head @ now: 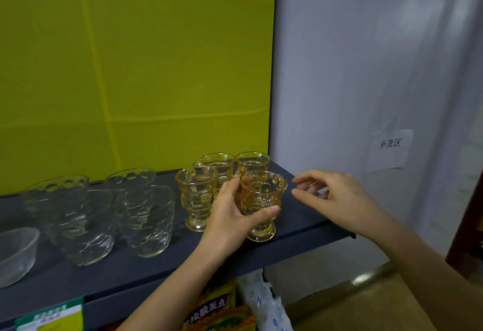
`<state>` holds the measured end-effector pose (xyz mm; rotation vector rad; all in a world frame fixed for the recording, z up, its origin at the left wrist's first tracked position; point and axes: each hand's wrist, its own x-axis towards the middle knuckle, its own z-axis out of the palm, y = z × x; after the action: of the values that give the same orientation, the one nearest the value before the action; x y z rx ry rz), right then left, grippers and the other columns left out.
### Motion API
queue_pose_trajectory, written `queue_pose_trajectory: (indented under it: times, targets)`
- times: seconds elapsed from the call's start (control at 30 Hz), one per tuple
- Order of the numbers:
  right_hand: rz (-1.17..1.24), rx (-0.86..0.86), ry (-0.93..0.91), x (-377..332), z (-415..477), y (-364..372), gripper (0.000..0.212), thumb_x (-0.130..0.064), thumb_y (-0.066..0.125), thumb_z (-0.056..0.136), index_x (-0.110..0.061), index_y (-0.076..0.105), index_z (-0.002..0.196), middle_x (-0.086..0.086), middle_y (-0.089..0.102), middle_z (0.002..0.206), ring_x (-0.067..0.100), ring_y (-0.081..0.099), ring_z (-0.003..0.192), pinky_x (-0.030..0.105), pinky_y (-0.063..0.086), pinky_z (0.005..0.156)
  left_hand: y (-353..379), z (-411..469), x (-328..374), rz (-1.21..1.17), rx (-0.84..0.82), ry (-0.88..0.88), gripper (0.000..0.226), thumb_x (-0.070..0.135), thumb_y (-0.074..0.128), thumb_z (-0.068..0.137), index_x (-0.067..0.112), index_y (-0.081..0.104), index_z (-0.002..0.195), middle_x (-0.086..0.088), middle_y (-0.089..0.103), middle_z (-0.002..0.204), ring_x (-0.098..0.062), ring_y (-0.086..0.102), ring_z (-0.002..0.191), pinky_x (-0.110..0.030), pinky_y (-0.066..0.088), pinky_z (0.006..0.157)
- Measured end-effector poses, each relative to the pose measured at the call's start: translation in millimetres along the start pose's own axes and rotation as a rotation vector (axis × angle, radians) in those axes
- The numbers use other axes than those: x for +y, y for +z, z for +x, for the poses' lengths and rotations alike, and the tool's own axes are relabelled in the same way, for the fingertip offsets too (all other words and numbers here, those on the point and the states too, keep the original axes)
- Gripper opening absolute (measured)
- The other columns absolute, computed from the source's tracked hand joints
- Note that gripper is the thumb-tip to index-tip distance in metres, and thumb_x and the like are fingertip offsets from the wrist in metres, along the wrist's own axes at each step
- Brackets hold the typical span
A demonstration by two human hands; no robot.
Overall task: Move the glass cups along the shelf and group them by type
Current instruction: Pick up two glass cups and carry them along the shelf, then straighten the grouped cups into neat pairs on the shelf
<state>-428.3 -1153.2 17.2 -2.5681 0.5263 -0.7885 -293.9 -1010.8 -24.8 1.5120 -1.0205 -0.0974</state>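
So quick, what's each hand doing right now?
Left hand: gripping the front amber cup.
Right hand: open, holding nothing, just right of that cup.

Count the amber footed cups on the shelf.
4: back-left cup, back-right cup, front-left cup, front-right cup in the grip of the left hand, all at the right end of the shelf. None looks hidden.
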Motion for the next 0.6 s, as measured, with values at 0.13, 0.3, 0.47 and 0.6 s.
queue_pose_trajectory:
  times: [0.13, 0.3, 0.47, 0.6]
  targets:
    - [0.050, -0.001, -0.042, 11.5, 22.9, 3.1, 0.019, -0.042, 0.060, 0.081, -0.033, 0.066, 0.097, -0.018, 0.066, 0.084, -0.004, 0.060, 0.082, 0.019, 0.046, 0.071, 5.3, 10.1, -7.9, -0.004, 0.016, -0.018, 0.061, 0.042, 0.079, 0.051, 0.032, 0.052, 0.105, -0.003, 0.060, 0.114, -0.010, 0.063, 0.098, -0.017, 0.050, 0.079]
    - [0.107, 0.002, -0.121, 20.4, 51.9, 1.5, 0.017, -0.039, 0.061, 0.082, -0.031, 0.067, 0.095, -0.021, 0.065, 0.080, -0.003, 0.061, 0.080, 0.022, 0.048, 0.072, 11.5, 16.7, -8.1, 0.042, 0.042, -0.011, 0.068, 0.041, 0.075, 0.053, 0.023, 0.049, 0.113, 0.014, 0.062, 0.106, 0.005, 0.060, 0.098, -0.011, 0.046, 0.083]
    - [0.129, -0.042, -0.223, 29.8, 80.0, -3.7, 0.022, -0.039, 0.061, 0.081, -0.027, 0.068, 0.098, -0.017, 0.067, 0.085, 0.000, 0.063, 0.082, 0.023, 0.049, 0.071, 12.9, 15.3, -2.7, 0.330, 0.097, 0.054, 0.051, 0.055, 0.065, 0.060, 0.044, 0.044, 0.105, 0.029, 0.057, 0.103, 0.015, 0.053, 0.101, -0.001, 0.038, 0.083]
    - [0.156, -0.082, -0.291, 37.4, 102.5, -5.7, 0.027, -0.041, 0.060, 0.080, -0.026, 0.067, 0.101, -0.013, 0.068, 0.091, 0.003, 0.063, 0.086, 0.028, 0.051, 0.074, 14.1, 13.2, 0.2, 0.549, 0.170, 0.073, 0.058, 0.067, 0.060, 0.063, 0.044, 0.042, 0.114, 0.025, 0.054, 0.106, 0.006, 0.054, 0.100, -0.012, 0.044, 0.085]
